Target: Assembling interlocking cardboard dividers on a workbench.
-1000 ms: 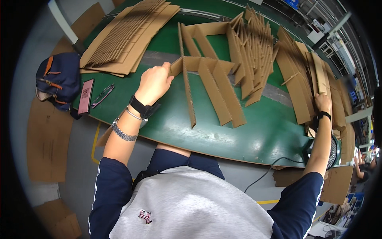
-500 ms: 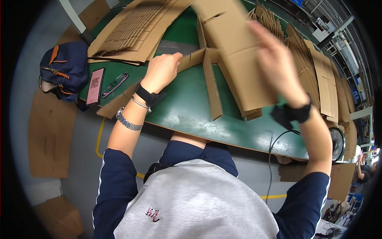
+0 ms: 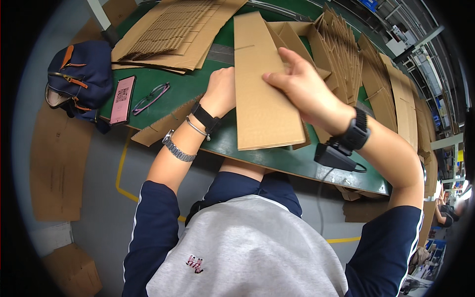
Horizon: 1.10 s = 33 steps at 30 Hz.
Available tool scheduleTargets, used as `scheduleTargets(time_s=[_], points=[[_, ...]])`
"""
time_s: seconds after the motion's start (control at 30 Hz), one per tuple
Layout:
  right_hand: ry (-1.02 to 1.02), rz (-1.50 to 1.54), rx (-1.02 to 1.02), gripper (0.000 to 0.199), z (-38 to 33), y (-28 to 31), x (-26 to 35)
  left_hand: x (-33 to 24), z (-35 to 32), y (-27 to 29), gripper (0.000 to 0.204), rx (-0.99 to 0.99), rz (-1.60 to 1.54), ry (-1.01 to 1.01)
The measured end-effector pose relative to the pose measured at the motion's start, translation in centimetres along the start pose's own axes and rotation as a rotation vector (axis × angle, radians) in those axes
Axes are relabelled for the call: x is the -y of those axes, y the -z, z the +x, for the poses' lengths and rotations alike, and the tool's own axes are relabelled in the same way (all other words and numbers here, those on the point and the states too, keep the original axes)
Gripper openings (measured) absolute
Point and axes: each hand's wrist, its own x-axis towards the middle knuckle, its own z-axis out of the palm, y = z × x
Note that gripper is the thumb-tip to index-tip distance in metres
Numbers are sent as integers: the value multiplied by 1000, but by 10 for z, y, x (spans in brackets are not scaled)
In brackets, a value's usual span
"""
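My left hand (image 3: 221, 92) and my right hand (image 3: 303, 87) both hold a flat brown cardboard strip (image 3: 261, 94) above the green table (image 3: 198, 84). The left hand grips its left edge near the middle. The right hand lies on its right side with the thumb across the top face. The strip covers other upright cardboard pieces (image 3: 316, 44) standing behind it. Both wrists wear black bands, and the left also carries a metal watch and a thin bracelet.
A stack of slotted cardboard sheets (image 3: 173, 29) lies at the far left of the table. A pink phone (image 3: 122, 99), glasses (image 3: 151, 98) and a dark blue bag (image 3: 81, 76) sit at the left end. More cardboard strips (image 3: 396, 94) lie to the right. Flat cardboard (image 3: 54, 158) lies on the floor.
My right hand has brought a cardboard strip from the right end of the table to the middle in front of me, and my left hand now grips its left edge.
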Motion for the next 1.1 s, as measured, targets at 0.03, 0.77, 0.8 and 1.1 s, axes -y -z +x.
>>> scheduleTargets(time_s=[0.03,0.77,0.8,1.1], points=[[60,-103,-38,74,7,3,-20,3,1,4,20,126,95,-13],[451,-1128,86,69,-3,55,-24,14,18,7,26,306,109,101],[477,-1144,87,68,-3,56,-23,17,20,6,26,310,110,105],[315,-1217,216,67,-1,44,-30,19,30,12,32,464,-9,185]])
